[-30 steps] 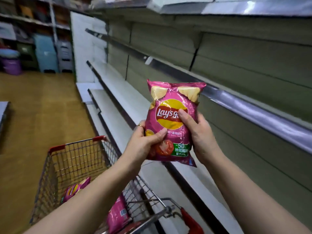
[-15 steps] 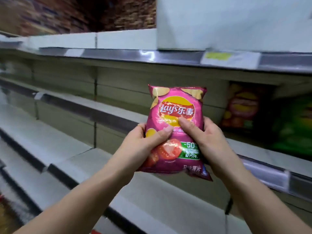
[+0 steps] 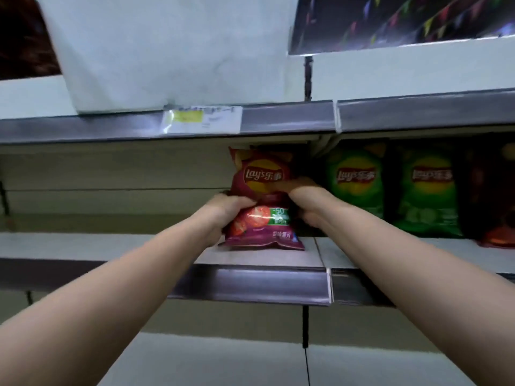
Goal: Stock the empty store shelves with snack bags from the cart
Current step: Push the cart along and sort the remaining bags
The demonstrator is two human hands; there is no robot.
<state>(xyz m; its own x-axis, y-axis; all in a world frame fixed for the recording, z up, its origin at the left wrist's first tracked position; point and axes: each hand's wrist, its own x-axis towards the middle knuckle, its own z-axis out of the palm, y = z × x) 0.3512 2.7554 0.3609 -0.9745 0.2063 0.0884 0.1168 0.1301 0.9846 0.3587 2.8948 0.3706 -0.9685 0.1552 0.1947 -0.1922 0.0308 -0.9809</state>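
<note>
The left hand and right hand, fingers curled, grip a pink Lay's bag (marked "-50"), upright, apparently resting on the shelf, near green Lay's bags.

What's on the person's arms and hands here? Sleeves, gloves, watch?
Nothing worn shows. The left forearm and right forearm are bare to the frame edge, no sleeves. The left hand and right hand are ungloved, no watch or band at either wrist. Blurred fingers could hide a ring.
</note>
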